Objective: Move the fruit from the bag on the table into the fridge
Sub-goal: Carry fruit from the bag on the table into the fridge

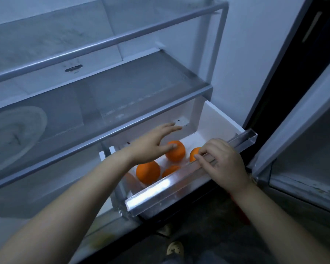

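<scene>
- Head view: the crisper drawer (217,119) is standing pulled out at the bottom of the fridge, probably so the fruit can be dropped in from above.
- The right hand (223,164) is gripping the drawer's clear front rim, its fingers (204,159) curled over the edge, seemingly to steady the drawer or get ready to push it in.
- The left hand (156,143) is reaching into the drawer, fingers spread and relaxed, holding nothing, one fingertip at the far orange (175,153), perhaps nudging it into place.
- Four oranges (148,172) are lying inside the drawer, loose on its floor towards the front.
- Above the drawer, the glass shelf (122,96) is sitting bare.
- To the drawer's right, the fridge door (303,130) is hanging open.
- The bag is not in view.
- No brand or writing is showing legibly; a small mark on the shelf above the drawer is too blurred to read.
</scene>
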